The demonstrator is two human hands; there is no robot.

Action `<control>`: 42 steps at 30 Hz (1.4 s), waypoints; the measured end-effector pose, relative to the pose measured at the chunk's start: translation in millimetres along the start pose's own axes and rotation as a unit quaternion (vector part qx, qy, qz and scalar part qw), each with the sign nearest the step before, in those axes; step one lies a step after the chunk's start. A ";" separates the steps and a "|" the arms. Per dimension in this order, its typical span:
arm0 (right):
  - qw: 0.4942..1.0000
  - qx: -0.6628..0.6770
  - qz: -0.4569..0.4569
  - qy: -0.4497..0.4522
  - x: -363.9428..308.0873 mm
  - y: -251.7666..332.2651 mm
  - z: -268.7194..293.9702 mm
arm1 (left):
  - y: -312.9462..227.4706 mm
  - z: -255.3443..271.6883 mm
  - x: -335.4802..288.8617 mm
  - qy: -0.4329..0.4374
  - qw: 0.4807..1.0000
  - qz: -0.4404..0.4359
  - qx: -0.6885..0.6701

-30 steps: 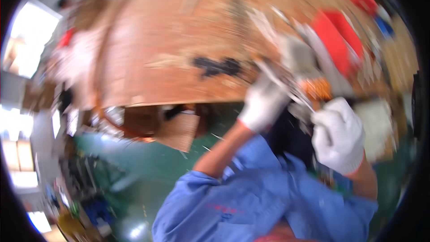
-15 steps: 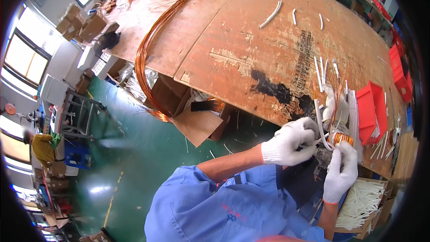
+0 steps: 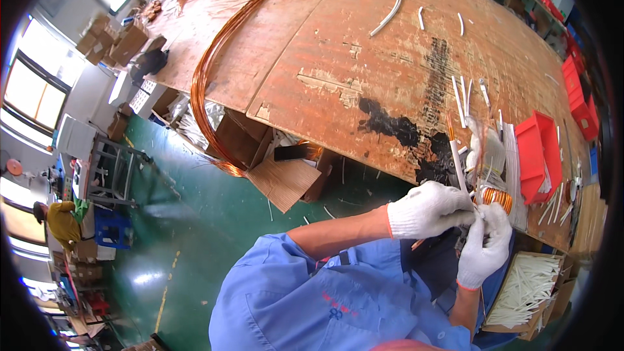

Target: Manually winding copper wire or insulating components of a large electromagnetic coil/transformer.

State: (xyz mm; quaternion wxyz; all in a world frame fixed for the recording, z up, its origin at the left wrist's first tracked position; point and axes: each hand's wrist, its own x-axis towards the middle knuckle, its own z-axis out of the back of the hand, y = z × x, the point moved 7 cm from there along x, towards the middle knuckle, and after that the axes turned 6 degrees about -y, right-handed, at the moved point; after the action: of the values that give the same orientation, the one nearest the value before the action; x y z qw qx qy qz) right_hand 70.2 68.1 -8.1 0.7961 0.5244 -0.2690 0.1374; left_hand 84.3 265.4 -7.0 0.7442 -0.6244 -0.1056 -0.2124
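Both of my hands wear white knitted gloves and meet at the table's near right edge. My left hand [image 3: 434,210] is closed, its fingertips pinching at the lower end of a long white sleeve [image 3: 457,164] that stands up over a copper wire. My right hand [image 3: 484,247] is closed too, its thumb and fingers pressed together against the left fingertips; what they pinch is hidden. Just beyond the right fingers, close against them, sits an orange copper wire coil [image 3: 497,199]. Thin bare copper strands [image 3: 481,146] rise beside the sleeve. A white cloth-like bundle [image 3: 492,149] lies behind.
Loose white sleeves [image 3: 459,101] and a red bin [image 3: 538,156] lie on the worn wooden table [image 3: 325,45]. A cardboard box of white sleeve pieces [image 3: 526,289] stands at lower right. A long copper wire bundle [image 3: 198,91] hangs over the left edge. Another person [image 3: 62,224] is far left.
My hands have drawn together until their fingertips meet. The white sleeve, curved down to the fingers before, now stands straighter and farther left.
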 end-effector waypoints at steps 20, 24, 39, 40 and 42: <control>0.952 -0.131 0.262 0.083 9.4 57.2 -12.6 | -11.2 1.1 -0.9 -0.013 0.995 0.052 -0.086; 0.916 -0.235 0.298 0.130 17.9 59.2 -6.1 | -9.4 -1.0 3.4 -0.002 0.997 0.014 -0.079; 0.939 0.022 -0.302 0.162 -46.5 16.8 -32.8 | 78.9 -3.9 7.7 -0.193 0.936 0.252 -0.151; 0.899 0.135 -0.389 0.151 -58.5 10.5 -38.3 | 87.4 -16.6 13.4 -0.179 0.935 0.270 -0.145; 0.830 0.266 -0.473 0.127 -67.0 5.6 -45.1 | 95.8 -33.1 30.9 -0.184 0.937 0.204 -0.215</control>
State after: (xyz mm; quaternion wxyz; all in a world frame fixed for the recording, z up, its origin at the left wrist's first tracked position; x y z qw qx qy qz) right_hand 25.4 115.7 -55.9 0.6202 0.7572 0.1626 -0.1245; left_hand 151.1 239.9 -85.2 0.5867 -0.8061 -0.0631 0.0448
